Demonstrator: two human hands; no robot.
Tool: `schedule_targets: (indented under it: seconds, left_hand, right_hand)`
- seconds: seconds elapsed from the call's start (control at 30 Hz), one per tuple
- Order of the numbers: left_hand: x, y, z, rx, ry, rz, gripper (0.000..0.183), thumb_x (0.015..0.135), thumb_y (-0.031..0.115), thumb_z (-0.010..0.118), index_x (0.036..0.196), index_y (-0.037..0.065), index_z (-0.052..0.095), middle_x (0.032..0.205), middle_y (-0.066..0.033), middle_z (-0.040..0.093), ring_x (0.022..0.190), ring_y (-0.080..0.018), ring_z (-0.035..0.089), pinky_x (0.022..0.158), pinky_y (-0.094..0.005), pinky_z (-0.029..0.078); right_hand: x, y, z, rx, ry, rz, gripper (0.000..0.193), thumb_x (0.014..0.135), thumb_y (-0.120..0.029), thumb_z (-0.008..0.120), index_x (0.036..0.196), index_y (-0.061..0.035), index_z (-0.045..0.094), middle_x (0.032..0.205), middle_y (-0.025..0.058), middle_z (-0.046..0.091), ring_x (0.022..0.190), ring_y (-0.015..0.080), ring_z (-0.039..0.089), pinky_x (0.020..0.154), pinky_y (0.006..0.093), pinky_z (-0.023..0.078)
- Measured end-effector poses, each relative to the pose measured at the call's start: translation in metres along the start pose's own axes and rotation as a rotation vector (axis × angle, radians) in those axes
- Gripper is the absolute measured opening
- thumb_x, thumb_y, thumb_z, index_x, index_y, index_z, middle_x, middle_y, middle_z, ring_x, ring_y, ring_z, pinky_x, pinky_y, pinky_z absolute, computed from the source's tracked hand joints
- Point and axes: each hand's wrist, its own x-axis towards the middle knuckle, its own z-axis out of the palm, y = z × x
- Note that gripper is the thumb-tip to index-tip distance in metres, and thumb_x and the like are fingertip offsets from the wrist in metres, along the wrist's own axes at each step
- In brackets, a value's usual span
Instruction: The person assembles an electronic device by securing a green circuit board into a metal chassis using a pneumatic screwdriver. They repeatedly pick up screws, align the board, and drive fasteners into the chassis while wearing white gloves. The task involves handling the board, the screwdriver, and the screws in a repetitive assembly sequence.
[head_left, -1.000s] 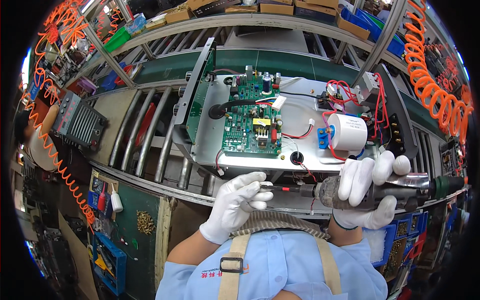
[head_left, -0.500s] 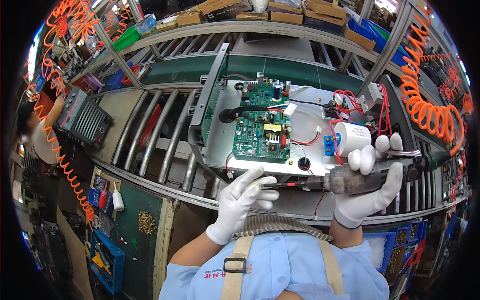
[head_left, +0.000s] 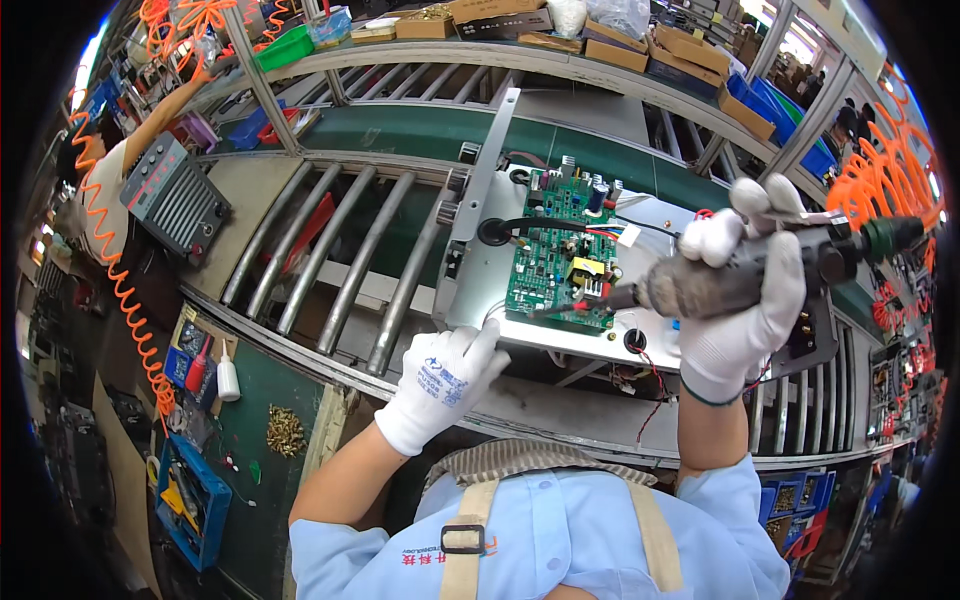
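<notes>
My right hand [head_left: 745, 290], in a white glove, grips an air screwdriver [head_left: 725, 280] held across the open metal chassis [head_left: 478, 290]. Its bit [head_left: 565, 307] points left over the near edge of the green circuit board [head_left: 545, 255]. My left hand [head_left: 445, 380], gloved too, has its fingers drawn together at the chassis's near left corner, beside a thin pale wire. What lies between those fingertips is hidden. A front panel with knobs [head_left: 492, 165] stands upright at the chassis's left. A white connector [head_left: 628, 236] ends the cable bundle above the board. The screwdriver covers the chassis's right part.
Metal rollers [head_left: 375, 265] run beneath and left of the chassis. A finished-looking grey unit [head_left: 175, 200] sits at far left, near a co-worker's arm [head_left: 165, 110]. Brass screws [head_left: 286, 430] lie on the green bench; a blue tool tray [head_left: 205, 510] is nearby. Orange coiled hoses [head_left: 880, 180] hang right.
The screwdriver has risen and swung up-left over the board. My left hand has left the bit and reached the chassis corner. The chassis appears farther right in view. The co-worker's arm has stretched toward the shelf.
</notes>
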Motion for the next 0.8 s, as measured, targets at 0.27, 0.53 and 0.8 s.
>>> schedule_targets:
  seconds: [0.27, 0.53, 0.8]
  left_hand:
    - [-0.035, -0.014, -0.023, -0.03, 0.07, -0.251, 0.013, 0.077, 0.005, 0.068, 0.089, 0.006, 0.065, 0.074, -0.01, 0.062, 0.062, -0.0287, 0.062, 0.056, -0.0397, 0.049]
    - [-0.034, -0.005, -0.026, -0.057, 0.201, -0.273, 0.017, 0.076, 0.011, 0.073, 0.092, 0.007, 0.067, 0.076, -0.0076, 0.061, 0.062, -0.0252, 0.061, 0.057, -0.0348, 0.049]
    - [-0.002, 0.02, -0.011, -0.098, 0.199, -0.27, 0.015, 0.081, 0.017, 0.07, 0.094, 0.008, 0.068, 0.066, -0.0101, 0.06, 0.057, -0.0263, 0.061, 0.054, -0.0359, 0.049]
  right_hand:
    - [0.011, 0.037, 0.018, -0.047, -0.068, 0.078, 0.04, 0.093, -0.01, 0.049, 0.131, 0.0031, 0.043, 0.108, 0.0199, 0.061, 0.075, 0.0208, 0.064, 0.072, 0.0372, 0.055]
    - [0.014, 0.038, 0.026, -0.083, -0.09, 0.078, 0.039, 0.094, -0.009, 0.048, 0.13, 0.0035, 0.043, 0.109, 0.0203, 0.061, 0.075, 0.0204, 0.064, 0.071, 0.0382, 0.055]
    - [0.018, 0.038, 0.026, -0.138, -0.115, 0.045, 0.039, 0.092, -0.008, 0.048, 0.129, 0.0066, 0.043, 0.11, 0.0213, 0.06, 0.075, 0.0204, 0.064, 0.068, 0.0369, 0.056]
